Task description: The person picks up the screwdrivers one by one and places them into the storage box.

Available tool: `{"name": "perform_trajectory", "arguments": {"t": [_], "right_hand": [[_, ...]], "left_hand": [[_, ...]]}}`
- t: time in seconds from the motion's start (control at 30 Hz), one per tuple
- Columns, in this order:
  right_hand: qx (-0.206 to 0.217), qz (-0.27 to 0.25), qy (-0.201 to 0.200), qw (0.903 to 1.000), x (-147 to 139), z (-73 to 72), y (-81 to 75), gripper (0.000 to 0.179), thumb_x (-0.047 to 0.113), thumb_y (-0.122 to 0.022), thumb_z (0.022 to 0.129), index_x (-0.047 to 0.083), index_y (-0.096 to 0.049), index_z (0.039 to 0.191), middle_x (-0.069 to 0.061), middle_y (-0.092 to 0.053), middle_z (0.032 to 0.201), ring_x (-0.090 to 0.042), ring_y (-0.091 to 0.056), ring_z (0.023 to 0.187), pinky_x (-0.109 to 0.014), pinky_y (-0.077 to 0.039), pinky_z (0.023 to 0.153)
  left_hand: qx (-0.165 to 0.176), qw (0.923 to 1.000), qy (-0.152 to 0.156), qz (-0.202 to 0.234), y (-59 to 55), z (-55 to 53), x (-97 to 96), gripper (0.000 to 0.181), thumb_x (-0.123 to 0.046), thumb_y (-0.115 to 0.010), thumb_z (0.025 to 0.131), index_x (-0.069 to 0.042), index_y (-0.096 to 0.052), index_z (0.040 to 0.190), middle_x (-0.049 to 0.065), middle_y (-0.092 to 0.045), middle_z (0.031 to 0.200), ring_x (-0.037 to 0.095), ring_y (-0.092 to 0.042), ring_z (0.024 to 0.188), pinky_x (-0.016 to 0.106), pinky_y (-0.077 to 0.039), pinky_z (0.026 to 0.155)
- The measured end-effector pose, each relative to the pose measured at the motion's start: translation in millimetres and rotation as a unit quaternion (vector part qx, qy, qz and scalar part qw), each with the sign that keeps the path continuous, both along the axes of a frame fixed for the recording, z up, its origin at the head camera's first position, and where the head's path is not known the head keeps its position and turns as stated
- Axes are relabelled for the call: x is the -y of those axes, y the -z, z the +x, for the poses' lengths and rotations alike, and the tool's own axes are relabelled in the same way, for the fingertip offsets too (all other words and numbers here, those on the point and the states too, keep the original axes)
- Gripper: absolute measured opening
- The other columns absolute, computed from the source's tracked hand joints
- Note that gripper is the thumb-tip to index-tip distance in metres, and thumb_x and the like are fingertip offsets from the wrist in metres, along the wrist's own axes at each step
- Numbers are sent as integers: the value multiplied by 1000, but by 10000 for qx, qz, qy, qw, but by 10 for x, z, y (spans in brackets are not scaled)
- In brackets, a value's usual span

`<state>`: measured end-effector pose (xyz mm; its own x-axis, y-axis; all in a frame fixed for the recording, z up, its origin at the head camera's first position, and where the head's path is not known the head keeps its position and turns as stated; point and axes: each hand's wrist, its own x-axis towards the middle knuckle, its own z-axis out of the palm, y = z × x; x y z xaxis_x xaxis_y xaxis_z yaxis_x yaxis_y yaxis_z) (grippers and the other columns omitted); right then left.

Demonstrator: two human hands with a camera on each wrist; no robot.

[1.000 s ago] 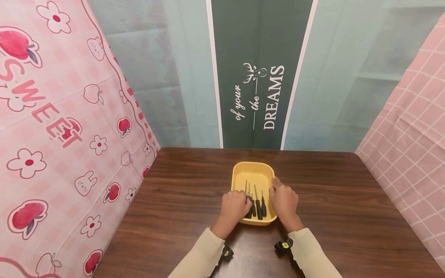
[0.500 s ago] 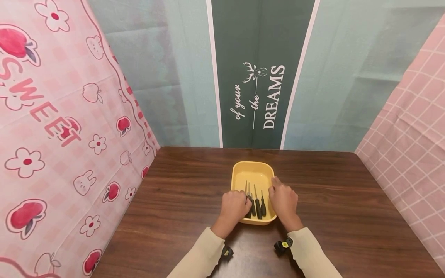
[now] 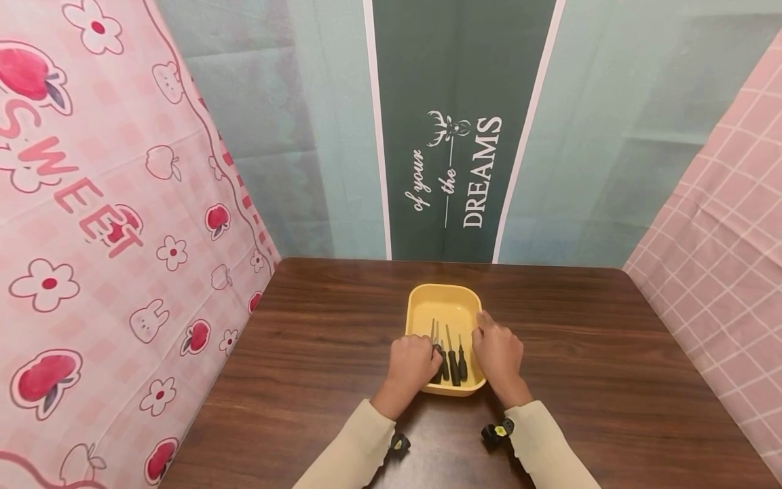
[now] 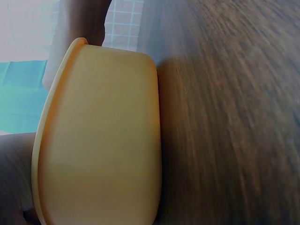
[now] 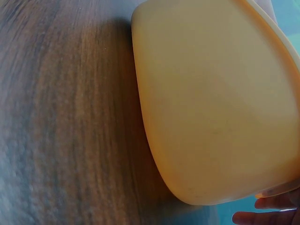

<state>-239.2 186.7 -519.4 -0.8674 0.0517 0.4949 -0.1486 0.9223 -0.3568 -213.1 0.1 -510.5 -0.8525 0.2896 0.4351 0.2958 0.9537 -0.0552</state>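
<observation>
A deep yellow tray (image 3: 444, 299) with rounded corners rests on the table in the head view. My left hand (image 3: 413, 361) grips its left rim, thumb over the inside. On the opposite side my right hand (image 3: 499, 353) holds the right rim, thumb lying along the top edge. Several screwdrivers with black handles (image 3: 454, 368) lie in the tray, shafts pointing away from me; my left thumb partly covers the leftmost. The left wrist view shows the tray's outer wall (image 4: 98, 131). In the right wrist view, fingertips (image 5: 262, 218) show below the rim.
The brown wooden table (image 3: 318, 326) extends around the tray. A green and blue printed cloth (image 3: 452, 81) hangs behind it. Pink patterned cloths hang at the left (image 3: 122, 272) and right (image 3: 733, 224). Black wrist devices (image 3: 400, 445) sit under both sleeves.
</observation>
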Motion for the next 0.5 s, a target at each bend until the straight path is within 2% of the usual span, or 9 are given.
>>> {"name": "perform_trajectory", "arguments": {"t": [0.27,0.5], "right_hand": [[27,-7,9,10000,-2,-5,11,35,10,-60,91,5,-73,124,-19,-74,108,-28,-49,48,-49,-42,45],[37,0,9,10000,-4,-6,12,36,11,-60,92,5,-72,124,-17,-73,115,-29,-50,48,-49,-43,45]], "left_hand": [[114,9999,-4,-32,-13,0,-3,40,-36,-68,82,-17,-48,54,0,-51,52,18,-54,46,32,-39,39],[97,9999,10,-102,2,-6,-3,41,-35,-68,82,-17,-47,53,-1,-51,52,19,-53,46,32,-40,39]]}}
